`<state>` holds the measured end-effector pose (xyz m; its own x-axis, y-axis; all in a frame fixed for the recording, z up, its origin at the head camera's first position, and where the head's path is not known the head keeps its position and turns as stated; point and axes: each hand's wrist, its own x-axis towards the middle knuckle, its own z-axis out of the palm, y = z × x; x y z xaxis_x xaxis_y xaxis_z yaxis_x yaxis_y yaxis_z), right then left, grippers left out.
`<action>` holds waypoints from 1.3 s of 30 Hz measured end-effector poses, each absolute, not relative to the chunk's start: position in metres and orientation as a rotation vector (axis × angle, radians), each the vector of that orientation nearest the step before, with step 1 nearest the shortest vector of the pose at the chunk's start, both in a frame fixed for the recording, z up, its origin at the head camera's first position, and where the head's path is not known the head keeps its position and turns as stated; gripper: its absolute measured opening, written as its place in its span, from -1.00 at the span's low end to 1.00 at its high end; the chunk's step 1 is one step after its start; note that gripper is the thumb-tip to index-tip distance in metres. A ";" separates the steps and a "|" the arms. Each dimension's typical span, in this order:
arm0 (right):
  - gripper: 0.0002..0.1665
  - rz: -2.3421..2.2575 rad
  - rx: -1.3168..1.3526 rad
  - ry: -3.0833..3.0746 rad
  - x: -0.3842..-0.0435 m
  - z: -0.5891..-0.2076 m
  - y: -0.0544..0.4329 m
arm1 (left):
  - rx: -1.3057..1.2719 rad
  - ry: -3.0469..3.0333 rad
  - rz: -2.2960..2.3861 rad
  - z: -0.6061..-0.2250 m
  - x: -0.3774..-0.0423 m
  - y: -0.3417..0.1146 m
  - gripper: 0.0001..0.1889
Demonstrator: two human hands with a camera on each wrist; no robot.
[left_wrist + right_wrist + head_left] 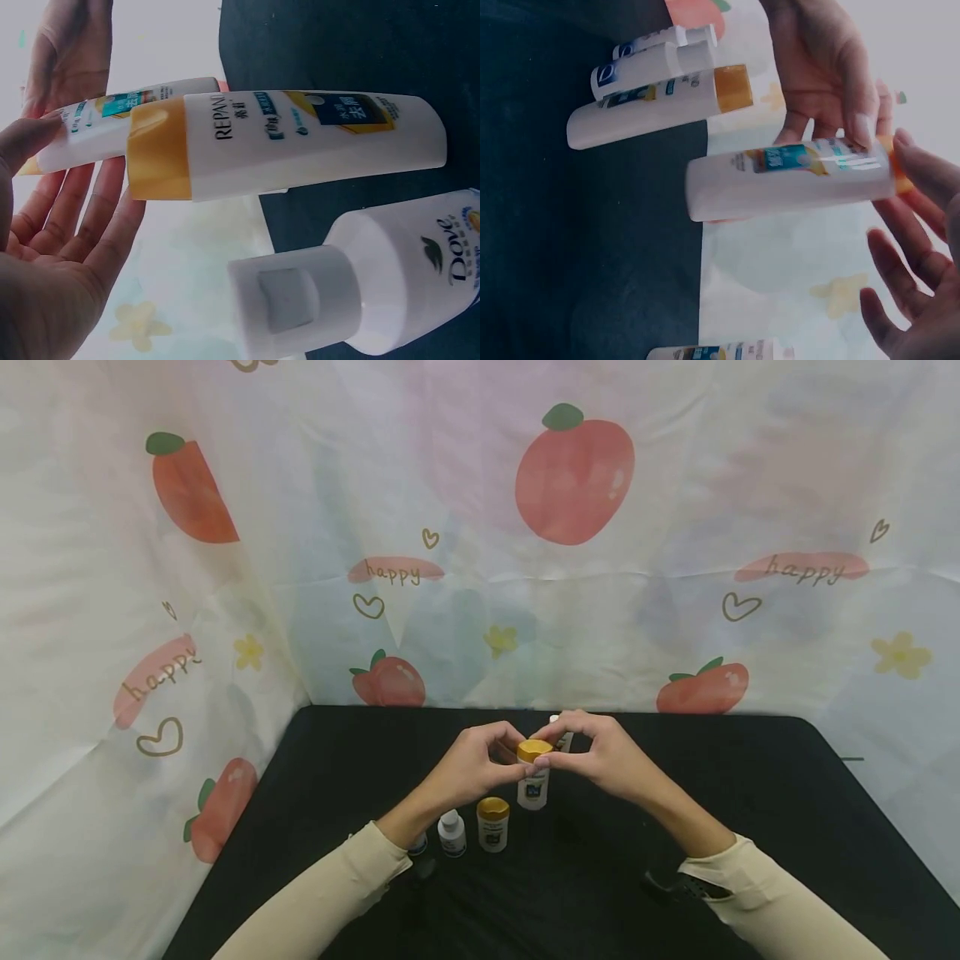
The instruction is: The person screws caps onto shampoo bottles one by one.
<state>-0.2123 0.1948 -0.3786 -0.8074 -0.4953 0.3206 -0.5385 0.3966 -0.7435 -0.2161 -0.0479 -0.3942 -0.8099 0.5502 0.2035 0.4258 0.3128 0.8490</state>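
Between both hands is a white shampoo bottle (532, 792) with a gold cap, upright in the head view. My left hand (483, 767) pinches it from the left, its thumb on the upper body near the cap. From the other side, my right hand (600, 748) has thumb and fingers about the gold cap (901, 169). The bottle's teal and yellow label (784, 158) shows in the right wrist view. Closer to me stands a similar gold-capped bottle (492, 828), marked REPAN in the left wrist view. Beside it is a white Dove bottle (420, 262).
Partly hidden by my left wrist is another small bottle (418, 844). A white-capped bottle (564, 741) stands behind my right hand. A dark item (663, 883) lies near the right sleeve. The black table (345, 752) meets a patterned curtain (465, 527) at its back edge.
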 end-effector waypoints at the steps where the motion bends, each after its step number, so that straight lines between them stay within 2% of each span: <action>1: -0.68 1.406 0.963 -2.597 -0.212 -0.379 0.196 | 0.916 2.442 1.509 -0.395 -0.216 -0.048 -0.79; 13: -0.70 1.328 1.102 -2.536 -0.214 -0.393 0.203 | 0.933 2.418 1.422 -0.399 -0.215 -0.045 -0.80; 26: -0.73 1.343 1.056 -2.554 -0.207 -0.411 0.201 | 0.938 2.454 1.246 -0.402 -0.215 -0.043 -0.81; 39: -0.73 1.380 1.144 -2.510 -0.206 -0.426 0.201 | 0.899 2.482 1.142 -0.407 -0.214 -0.040 -0.80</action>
<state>-0.2058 0.2007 -0.4256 -0.7234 -0.5776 0.3783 -0.6289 0.3250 -0.7063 -0.2137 -0.0400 -0.4072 -0.7730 0.6342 0.0176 0.4258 0.4981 0.7554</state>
